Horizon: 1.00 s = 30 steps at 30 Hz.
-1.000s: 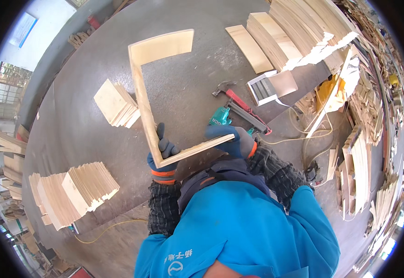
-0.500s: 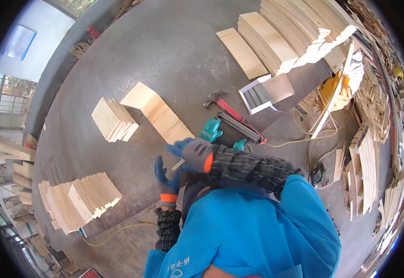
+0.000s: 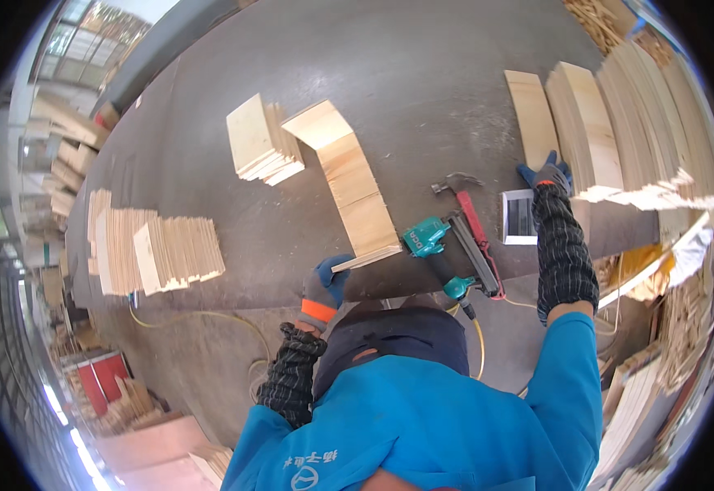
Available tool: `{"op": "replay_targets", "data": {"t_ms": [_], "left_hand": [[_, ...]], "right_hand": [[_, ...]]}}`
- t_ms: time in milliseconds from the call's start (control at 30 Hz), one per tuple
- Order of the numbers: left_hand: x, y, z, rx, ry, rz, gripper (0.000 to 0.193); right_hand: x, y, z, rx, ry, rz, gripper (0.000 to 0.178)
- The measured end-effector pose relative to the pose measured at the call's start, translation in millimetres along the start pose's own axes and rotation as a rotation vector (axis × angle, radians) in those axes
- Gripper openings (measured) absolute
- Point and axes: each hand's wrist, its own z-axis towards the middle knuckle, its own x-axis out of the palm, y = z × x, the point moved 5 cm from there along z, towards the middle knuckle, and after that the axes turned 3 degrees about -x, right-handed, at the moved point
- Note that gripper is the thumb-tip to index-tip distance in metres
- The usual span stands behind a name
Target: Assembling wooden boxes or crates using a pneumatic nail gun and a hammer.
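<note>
One wooden frame (image 3: 358, 200), of pale boards joined at the corners, on the table (image 3: 422, 90) in front of the person; open side toward 9 o'clock. Clock positions below are read from this frame.

One left hand (image 3: 329, 282), gloved in blue and grey with an orange cuff, between 6 and 7 o'clock, at the free tip of the frame's near board. Its fingers are partly hidden there; whether they are clasped on the wood cannot be told.

One right hand (image 3: 548, 173), gloved alike, at 3 o'clock, arm outstretched. Thumb and fingers spread apart over the near end of a flat board (image 3: 530, 114); whether they press on it cannot be told. The board lies between 2 and 3 o'clock.

One teal nail gun (image 3: 427, 237), on its side, at 4 o'clock, near the frame. One hammer (image 3: 473, 214), red-handled, between 3 and 4 o'clock, just beside the nail gun.

One white box (image 3: 520, 240), dark strips inside, just past 3 o'clock, partly behind the right sleeve (image 3: 563, 254).

One small stack of boards (image 3: 250, 139), at 10 o'clock, near the frame's far end.

Several long stacks (image 3: 643, 114), standing between 2 and 3 o'clock, beyond the flat board.

Several short stacks (image 3: 173, 255), between 8 and 9 o'clock, near the table's edge.

One yellow hose (image 3: 481, 348), at 5 o'clock, leading from the nail gun.
</note>
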Motion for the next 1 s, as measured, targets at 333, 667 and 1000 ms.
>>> {"op": "replay_targets", "data": {"t_ms": [333, 667, 1000], "left_hand": [[-0.8, 48.4, 4.5, -0.121, -0.153, -0.568, 0.024], [3.2, 23.2, 28.7, 0.049, -0.069, -0.077, 0.03], [-34.6, -4.4, 16.4, 0.065, 0.046, -0.275, 0.05]], "right_hand": [[-39.4, 17.5, 22.9, -0.218, -0.287, 0.348, 0.106], [-52.9, 116.9, -272.3, -0.662, 0.036, 1.209, 0.097], [-37.9, 234.6, -406.0, -0.691, -0.278, 0.664, 0.11]]}}
